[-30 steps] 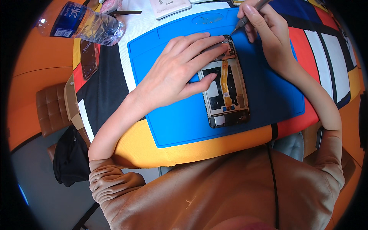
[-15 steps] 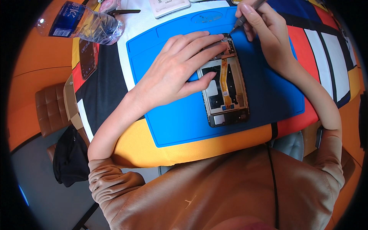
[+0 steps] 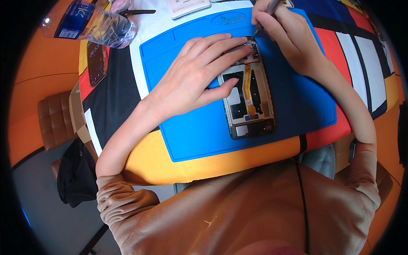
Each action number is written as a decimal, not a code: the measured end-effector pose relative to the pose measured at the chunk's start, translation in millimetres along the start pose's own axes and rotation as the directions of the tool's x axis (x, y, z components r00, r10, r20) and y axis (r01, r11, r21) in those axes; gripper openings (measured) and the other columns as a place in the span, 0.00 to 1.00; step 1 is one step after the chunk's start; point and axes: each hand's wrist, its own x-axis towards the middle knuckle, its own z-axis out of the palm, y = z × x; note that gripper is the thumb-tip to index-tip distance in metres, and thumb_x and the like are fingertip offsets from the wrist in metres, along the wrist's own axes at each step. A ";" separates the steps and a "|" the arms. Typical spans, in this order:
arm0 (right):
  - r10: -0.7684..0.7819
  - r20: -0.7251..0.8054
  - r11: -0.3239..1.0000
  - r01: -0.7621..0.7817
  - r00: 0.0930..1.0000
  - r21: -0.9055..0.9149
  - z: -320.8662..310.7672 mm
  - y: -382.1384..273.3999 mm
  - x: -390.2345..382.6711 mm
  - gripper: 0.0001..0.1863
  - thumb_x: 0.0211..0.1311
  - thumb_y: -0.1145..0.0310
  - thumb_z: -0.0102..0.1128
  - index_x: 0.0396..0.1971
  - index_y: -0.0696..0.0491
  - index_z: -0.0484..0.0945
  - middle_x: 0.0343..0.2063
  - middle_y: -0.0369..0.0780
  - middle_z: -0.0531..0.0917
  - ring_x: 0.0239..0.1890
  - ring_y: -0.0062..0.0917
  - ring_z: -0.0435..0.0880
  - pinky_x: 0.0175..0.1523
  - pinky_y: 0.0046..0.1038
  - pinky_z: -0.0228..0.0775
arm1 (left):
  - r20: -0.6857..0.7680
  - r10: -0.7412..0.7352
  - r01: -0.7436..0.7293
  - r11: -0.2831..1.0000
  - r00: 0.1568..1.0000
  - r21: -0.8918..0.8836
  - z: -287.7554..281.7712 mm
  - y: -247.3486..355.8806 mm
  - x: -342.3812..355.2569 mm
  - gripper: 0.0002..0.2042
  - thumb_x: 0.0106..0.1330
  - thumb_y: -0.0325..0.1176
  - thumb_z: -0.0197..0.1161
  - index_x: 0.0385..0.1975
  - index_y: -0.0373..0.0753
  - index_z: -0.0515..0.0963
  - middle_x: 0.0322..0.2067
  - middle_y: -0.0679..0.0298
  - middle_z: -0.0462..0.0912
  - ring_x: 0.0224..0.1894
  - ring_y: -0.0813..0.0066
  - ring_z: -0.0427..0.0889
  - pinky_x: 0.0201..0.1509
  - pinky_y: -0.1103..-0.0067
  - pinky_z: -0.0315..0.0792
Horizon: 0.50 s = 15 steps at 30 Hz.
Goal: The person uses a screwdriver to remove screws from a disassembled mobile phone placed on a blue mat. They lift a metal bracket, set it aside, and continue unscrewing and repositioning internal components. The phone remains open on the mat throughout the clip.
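An opened smartphone [image 3: 260, 91] lies on a blue work mat [image 3: 191, 136], its inside facing up. An orange flex cable [image 3: 248, 95] runs down its middle. My left hand [image 3: 197, 70] rests across the phone's upper left part with fingers stretched out and apart. Its thumb lies by the phone's left side, and the fingers cover part of the upper boards. In my right hand [image 3: 293, 40] I hold a thin grey screwdriver [image 3: 272, 7] between thumb and fingers. The screwdriver's dark tip is at the phone's top edge; whether it touches I cannot tell.
A plastic bottle with a blue label [image 3: 95, 25] lies at the upper left, beside another phone [image 3: 97, 63] with a lit screen. A white, flat device [image 3: 187, 7] sits at the mat's far edge. A colour-block cloth [image 3: 191, 170] covers the table.
My right hand has moved a little to the left, and the screwdriver stands steeper, its tip still near the phone's top edge. My left hand stays in place on the phone.
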 end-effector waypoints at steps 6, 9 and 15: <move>0.291 -0.137 0.915 -0.234 0.947 0.329 4.4 -9.1 4.1 0.10 0.79 0.70 0.46 0.40 0.58 0.75 0.33 0.42 0.78 0.35 0.30 0.80 0.42 0.28 0.72 | -0.035 0.016 -0.016 1.000 0.999 -0.002 0.2 -0.4 0.6 0.25 0.68 0.39 0.65 0.65 0.42 0.76 0.65 0.59 0.74 0.69 0.59 0.69 0.70 0.65 0.64; 0.434 -0.105 0.838 -0.358 0.895 0.411 -0.9 -15.5 1.9 0.10 0.79 0.69 0.46 0.38 0.57 0.75 0.31 0.39 0.77 0.33 0.25 0.77 0.42 0.26 0.70 | -0.024 0.009 -0.009 1.000 1.000 -0.006 0.1 -0.5 0.4 0.25 0.68 0.39 0.65 0.65 0.42 0.75 0.66 0.59 0.74 0.70 0.59 0.69 0.71 0.64 0.63; 0.283 -0.142 0.909 -0.218 0.949 0.356 2.9 -8.1 0.9 0.09 0.79 0.70 0.48 0.38 0.58 0.75 0.31 0.39 0.78 0.33 0.25 0.78 0.42 0.25 0.71 | -0.010 0.008 -0.008 1.000 1.000 -0.001 -0.1 -0.7 0.5 0.26 0.68 0.40 0.64 0.66 0.42 0.75 0.67 0.59 0.73 0.70 0.58 0.68 0.72 0.64 0.62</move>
